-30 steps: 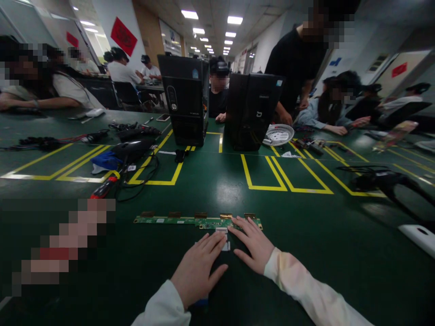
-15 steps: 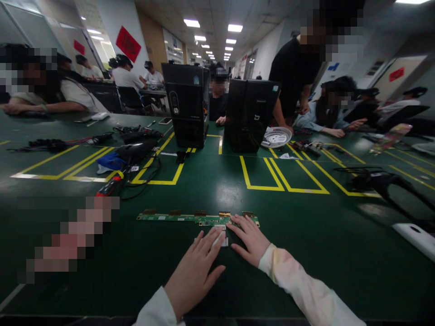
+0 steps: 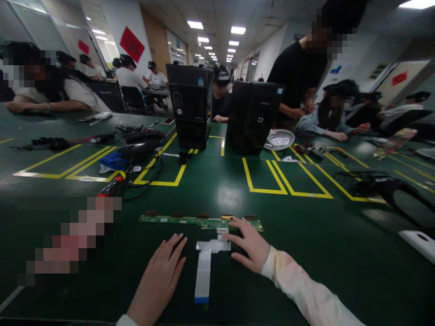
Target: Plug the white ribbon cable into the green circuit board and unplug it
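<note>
Lower centre of the frame: the right hand (image 3: 250,246), fingers spread, pins the green circuit strip (image 3: 176,220) to the table (image 3: 306,235) — steadying it, grasping nothing. The left hand (image 3: 159,276) lies flat and released, just left of the white ribbon cable (image 3: 203,271) — it runs down from the strip.

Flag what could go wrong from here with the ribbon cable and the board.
1. The white ribbon cable folds at a sharp right angle just below the circuit board; a tug could crease it or strain the point where it meets the board.
2. The right hand rests only on the board's right end, so the long left part might pivot on the table.
</note>
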`<state>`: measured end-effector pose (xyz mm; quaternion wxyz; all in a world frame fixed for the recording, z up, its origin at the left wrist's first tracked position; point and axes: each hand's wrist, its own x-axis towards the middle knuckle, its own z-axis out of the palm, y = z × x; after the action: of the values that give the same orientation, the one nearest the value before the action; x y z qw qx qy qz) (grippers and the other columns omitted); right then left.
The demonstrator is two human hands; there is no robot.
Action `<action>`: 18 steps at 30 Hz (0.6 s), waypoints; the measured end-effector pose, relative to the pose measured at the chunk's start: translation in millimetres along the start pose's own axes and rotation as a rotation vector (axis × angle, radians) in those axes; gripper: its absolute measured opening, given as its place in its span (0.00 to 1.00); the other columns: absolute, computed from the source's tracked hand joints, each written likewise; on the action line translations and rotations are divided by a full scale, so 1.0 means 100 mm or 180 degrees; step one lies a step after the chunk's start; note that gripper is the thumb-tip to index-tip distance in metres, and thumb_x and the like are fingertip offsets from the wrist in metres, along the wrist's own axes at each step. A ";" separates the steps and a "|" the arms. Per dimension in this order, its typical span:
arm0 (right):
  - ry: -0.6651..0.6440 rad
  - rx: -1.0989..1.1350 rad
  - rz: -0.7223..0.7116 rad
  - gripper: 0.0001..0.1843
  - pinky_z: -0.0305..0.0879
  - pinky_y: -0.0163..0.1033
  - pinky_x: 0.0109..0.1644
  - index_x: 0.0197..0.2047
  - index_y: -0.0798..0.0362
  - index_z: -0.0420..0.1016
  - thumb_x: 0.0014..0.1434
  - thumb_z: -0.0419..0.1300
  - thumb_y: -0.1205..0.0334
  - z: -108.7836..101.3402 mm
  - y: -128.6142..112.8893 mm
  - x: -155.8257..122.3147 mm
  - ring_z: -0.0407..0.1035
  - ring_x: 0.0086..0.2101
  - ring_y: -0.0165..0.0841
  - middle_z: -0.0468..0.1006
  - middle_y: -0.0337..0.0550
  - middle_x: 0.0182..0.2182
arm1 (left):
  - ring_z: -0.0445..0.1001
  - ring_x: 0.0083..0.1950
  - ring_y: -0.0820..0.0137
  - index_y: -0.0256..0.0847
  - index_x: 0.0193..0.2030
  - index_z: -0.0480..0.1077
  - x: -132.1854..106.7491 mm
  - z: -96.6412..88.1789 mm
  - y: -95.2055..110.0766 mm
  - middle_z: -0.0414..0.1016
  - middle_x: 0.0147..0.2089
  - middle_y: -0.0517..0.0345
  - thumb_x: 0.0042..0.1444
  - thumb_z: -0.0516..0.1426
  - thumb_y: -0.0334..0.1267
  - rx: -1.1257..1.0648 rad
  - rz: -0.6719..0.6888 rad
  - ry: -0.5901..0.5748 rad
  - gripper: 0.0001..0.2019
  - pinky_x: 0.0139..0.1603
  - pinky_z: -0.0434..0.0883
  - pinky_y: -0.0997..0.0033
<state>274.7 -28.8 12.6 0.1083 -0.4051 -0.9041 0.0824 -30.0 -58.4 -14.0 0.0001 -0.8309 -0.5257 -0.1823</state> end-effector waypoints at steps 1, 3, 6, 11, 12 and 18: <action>-0.0044 0.0019 -0.0035 0.29 0.43 0.59 0.64 0.62 0.46 0.60 0.59 0.53 0.49 -0.01 -0.01 0.01 0.41 0.64 0.46 0.55 0.51 0.62 | 0.63 0.62 0.59 0.41 0.61 0.61 0.03 0.01 -0.01 0.64 0.62 0.49 0.64 0.44 0.40 -0.0009 -0.0012 -0.0005 0.20 0.61 0.62 0.50; -0.0111 0.0029 -0.0042 0.31 0.42 0.60 0.64 0.63 0.44 0.59 0.57 0.55 0.47 -0.03 -0.02 0.03 0.40 0.64 0.47 0.51 0.50 0.64 | 0.63 0.62 0.59 0.42 0.58 0.64 0.07 0.03 -0.02 0.66 0.60 0.50 0.64 0.45 0.41 -0.0032 -0.0053 -0.0038 0.19 0.60 0.62 0.49; -0.0196 0.0026 0.0005 0.33 0.41 0.60 0.64 0.63 0.42 0.59 0.55 0.57 0.45 -0.03 -0.02 0.04 0.39 0.64 0.48 0.48 0.50 0.66 | 0.63 0.62 0.58 0.44 0.58 0.64 0.09 0.05 -0.01 0.66 0.60 0.51 0.64 0.45 0.41 -0.0055 -0.0130 -0.0108 0.19 0.60 0.63 0.48; -0.0341 0.0042 0.0014 0.30 0.42 0.59 0.64 0.64 0.42 0.57 0.60 0.53 0.47 -0.02 -0.02 0.05 0.43 0.64 0.44 0.50 0.50 0.65 | 0.63 0.62 0.57 0.45 0.59 0.63 0.10 0.04 0.01 0.65 0.61 0.52 0.64 0.46 0.41 -0.0082 -0.0193 -0.0194 0.19 0.59 0.63 0.47; -0.0352 0.0019 0.0011 0.30 0.42 0.59 0.64 0.64 0.41 0.56 0.60 0.52 0.47 -0.02 -0.02 0.04 0.43 0.64 0.44 0.50 0.50 0.65 | 0.62 0.62 0.57 0.46 0.59 0.63 0.10 0.03 0.01 0.64 0.61 0.52 0.64 0.46 0.41 -0.0095 -0.0192 -0.0186 0.19 0.59 0.63 0.47; -0.0191 -0.0376 0.0292 0.32 0.49 0.59 0.62 0.66 0.41 0.53 0.60 0.52 0.46 0.06 0.05 -0.21 0.46 0.63 0.46 0.51 0.52 0.65 | 0.62 0.62 0.58 0.46 0.60 0.62 0.11 0.00 0.02 0.64 0.61 0.53 0.64 0.46 0.41 -0.0196 -0.0170 -0.0135 0.19 0.61 0.62 0.49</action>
<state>290.6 -41.2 3.2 0.0533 -0.4492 -0.8907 0.0459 -24.5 -49.7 -10.1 -0.0414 -0.8199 -0.5417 -0.1808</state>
